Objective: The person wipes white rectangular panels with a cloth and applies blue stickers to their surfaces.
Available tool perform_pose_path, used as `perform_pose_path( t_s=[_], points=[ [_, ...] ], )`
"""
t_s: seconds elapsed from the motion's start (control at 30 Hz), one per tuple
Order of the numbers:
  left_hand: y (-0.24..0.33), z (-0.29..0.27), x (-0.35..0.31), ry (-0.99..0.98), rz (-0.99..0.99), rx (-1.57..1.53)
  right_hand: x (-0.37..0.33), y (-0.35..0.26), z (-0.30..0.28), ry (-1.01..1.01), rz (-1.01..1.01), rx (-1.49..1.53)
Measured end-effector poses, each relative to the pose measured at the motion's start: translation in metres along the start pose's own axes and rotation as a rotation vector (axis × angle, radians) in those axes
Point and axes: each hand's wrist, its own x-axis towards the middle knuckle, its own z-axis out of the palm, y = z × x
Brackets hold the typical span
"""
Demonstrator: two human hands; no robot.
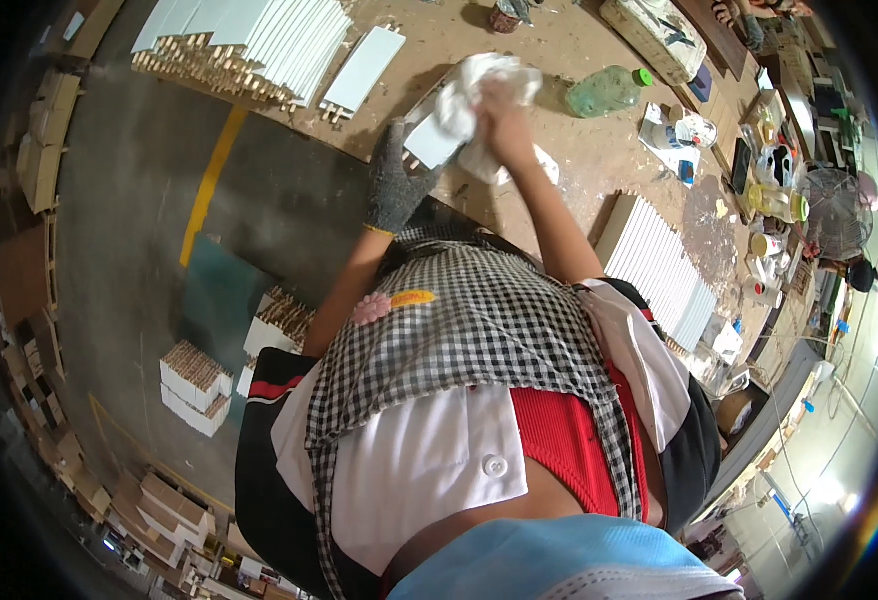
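Fingers (399, 160) of gloved left hand (396, 185) grip white panel (431, 140); right hand (504, 120) clutches rag (479, 80); dusty workbench (599, 150); concrete floor (129, 230).

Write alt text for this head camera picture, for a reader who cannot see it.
Seen from above, a person's gloved left hand holds a small white panel on a dusty workbench while the bare right hand presses a white cloth on it. Stacks of white slats and a green bottle lie nearby.
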Motion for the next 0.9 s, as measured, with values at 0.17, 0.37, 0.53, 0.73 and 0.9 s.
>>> perform_pose_path(
  t_s=[0.17, 0.37, 0.53, 0.73, 0.9],
  points=[
    [-0.012, 0.002, 0.008, 0.025, 0.116, 0.274, -0.03, -0.01, 0.033, 0.029, -0.373, 0.044],
    [0.01, 0.005, 0.009, 0.009, 0.227, 0.284, -0.009, 0.037, -0.006, -0.031, -0.022, -0.153],
    [-0.002, 0.005, 0.013, 0.054, 0.142, 0.168, 0.0, 0.028, -0.018, 0.403, -0.09, -0.253],
    [-0.008, 0.003, 0.011, 0.043, 0.193, 0.292, -0.038, -0.045, 0.002, -0.132, -0.239, -0.204],
    [-0.016, 0.006, 0.011, 0.125, 0.224, 0.469, -0.046, -0.053, 0.004, -0.003, -0.266, -0.211]
  ],
)
